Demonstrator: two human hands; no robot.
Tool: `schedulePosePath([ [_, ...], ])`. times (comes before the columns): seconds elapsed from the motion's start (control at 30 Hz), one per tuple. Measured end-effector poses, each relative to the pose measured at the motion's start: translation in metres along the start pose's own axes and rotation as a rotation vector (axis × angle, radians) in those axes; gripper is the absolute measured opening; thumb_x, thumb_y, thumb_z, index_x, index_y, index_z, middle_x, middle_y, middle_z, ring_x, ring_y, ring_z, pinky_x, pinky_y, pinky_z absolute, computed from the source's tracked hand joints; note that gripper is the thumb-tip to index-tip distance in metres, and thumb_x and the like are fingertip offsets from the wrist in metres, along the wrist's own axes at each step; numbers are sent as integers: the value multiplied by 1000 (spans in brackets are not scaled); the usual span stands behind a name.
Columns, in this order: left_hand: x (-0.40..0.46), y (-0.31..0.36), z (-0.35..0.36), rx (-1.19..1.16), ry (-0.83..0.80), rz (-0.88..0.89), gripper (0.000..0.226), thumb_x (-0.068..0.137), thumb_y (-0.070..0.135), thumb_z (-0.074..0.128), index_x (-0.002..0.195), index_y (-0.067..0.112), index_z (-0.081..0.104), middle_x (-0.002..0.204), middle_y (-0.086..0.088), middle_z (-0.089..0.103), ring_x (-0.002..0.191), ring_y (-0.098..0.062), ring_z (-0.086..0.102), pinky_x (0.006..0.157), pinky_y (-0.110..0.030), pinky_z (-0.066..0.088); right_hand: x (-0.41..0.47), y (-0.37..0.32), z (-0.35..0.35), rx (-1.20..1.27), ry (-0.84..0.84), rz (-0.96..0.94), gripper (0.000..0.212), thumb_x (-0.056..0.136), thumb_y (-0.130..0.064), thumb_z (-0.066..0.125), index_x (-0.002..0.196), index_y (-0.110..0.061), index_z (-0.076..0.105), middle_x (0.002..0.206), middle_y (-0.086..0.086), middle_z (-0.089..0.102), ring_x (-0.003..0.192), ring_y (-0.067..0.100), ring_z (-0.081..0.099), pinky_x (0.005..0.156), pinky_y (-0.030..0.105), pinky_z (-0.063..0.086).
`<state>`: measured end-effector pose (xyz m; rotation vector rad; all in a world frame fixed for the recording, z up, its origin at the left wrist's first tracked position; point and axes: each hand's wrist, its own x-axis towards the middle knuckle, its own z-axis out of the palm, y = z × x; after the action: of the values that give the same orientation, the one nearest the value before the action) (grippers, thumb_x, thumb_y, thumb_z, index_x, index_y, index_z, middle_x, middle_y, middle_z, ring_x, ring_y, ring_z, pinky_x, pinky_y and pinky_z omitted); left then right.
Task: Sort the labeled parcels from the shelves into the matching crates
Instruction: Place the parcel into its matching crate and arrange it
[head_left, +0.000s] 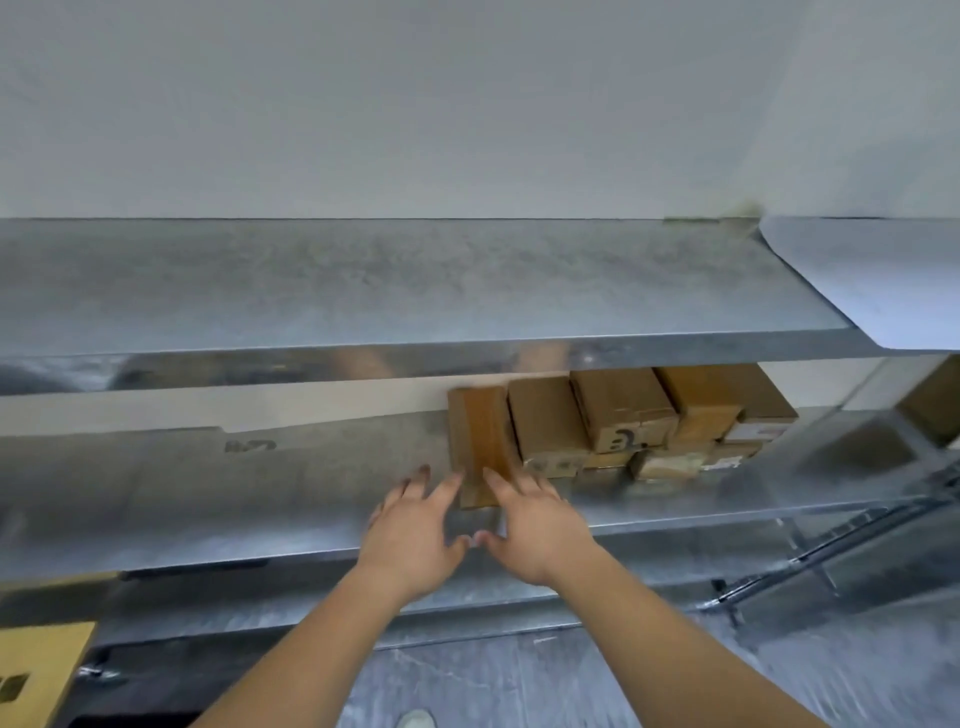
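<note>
Galvanized steel shelves (208, 499) fill our view against a pale wall (415, 104). On the middle shelf a cluster of cardboard parcels (623, 415) sits toward the right, stacked in two layers. One taped parcel (480, 441) stands at the cluster's left end. Our left hand (415, 535) and right hand (535, 530) reach in with fingers spread and straight; the fingertips of both touch that parcel's near end, gripping nothing. A white sheet (872, 280) lies on the upper shelf at right.
</note>
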<state>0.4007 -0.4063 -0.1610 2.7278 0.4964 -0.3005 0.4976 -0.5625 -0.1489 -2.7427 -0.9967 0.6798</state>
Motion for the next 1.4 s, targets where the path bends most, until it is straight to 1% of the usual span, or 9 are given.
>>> schedulePosePath([
  [0.23, 65, -21, 13, -30, -111, 68, 95, 75, 63, 55, 153, 46, 4, 164, -11, 22, 149, -34, 25, 114, -48, 37, 43, 6, 6, 27, -71, 84, 91, 92, -61, 57, 162, -33, 7, 171, 0, 2, 155, 30, 15, 123, 41, 26],
  [0.4, 82, -33, 20, -81, -142, 142, 87, 71, 44, 40, 155, 24, 30, 158, -17, 35, 148, -33, 28, 119, -36, 27, 56, 6, 25, 68, -13, 96, 89, 87, -58, 59, 161, -25, 21, 170, 8, 6, 153, 31, 19, 124, 36, 22],
  [0.6, 83, -36, 27, -317, 13, 141, 37, 81, 48, 43, 97, 19, 59, 99, -1, 62, 98, -28, 60, 77, -32, 43, 52, -6, 26, 173, 208, 93, 36, 97, -51, 52, 114, -22, 66, 129, 4, 53, 114, 25, 56, 92, 31, 44],
  [0.7, 74, -31, 21, -328, 83, 63, 27, 92, 39, 62, 76, 27, 44, 74, 6, 55, 79, -26, 60, 62, -31, 34, 54, -5, 25, 195, 250, 105, 31, 95, -45, 61, 112, -21, 55, 116, 3, 54, 98, 27, 63, 76, 34, 44],
  [0.8, 62, -30, 14, -334, 65, -56, 30, 84, 38, 75, 86, 30, 45, 67, 10, 52, 73, -21, 60, 59, -28, 36, 54, 2, 24, 402, 169, 145, 93, 79, -49, 77, 152, -31, 23, 135, 7, 50, 111, 31, 63, 85, 33, 48],
  [0.9, 51, -29, 10, -451, 3, -129, 97, 67, 34, 86, 141, 42, 24, 64, 4, 61, 60, -13, 61, 56, -26, 45, 51, 9, 22, 570, 52, 135, 146, 55, -59, 84, 151, -49, -25, 133, 5, 58, 108, 31, 67, 85, 37, 57],
  [1.07, 20, -15, 17, -432, -96, -123, 143, 61, 25, 90, 153, 46, -17, 64, 1, 57, 58, -10, 60, 53, -18, 40, 36, 19, 32, 436, -89, -2, 158, 63, -39, 94, 132, -57, -47, 127, 8, 66, 109, 27, 66, 91, 35, 53],
  [1.3, -27, -4, 3, -462, 184, -274, 72, 72, 46, 83, 122, 42, 31, 52, -5, 59, 46, -11, 58, 46, -25, 41, 6, 9, 23, 541, -133, -164, 130, 67, -40, 92, 150, -45, -7, 112, -7, 60, 106, 19, 62, 85, 31, 50],
  [1.4, -54, -3, -16, -513, 374, -312, 39, 86, 62, 63, 101, 35, 39, 50, -1, 56, 49, -14, 57, 53, -30, 45, 5, -10, 11, 585, -26, -290, 73, 84, -59, 72, 136, -40, 24, 93, -5, 64, 87, 20, 65, 73, 34, 50],
])
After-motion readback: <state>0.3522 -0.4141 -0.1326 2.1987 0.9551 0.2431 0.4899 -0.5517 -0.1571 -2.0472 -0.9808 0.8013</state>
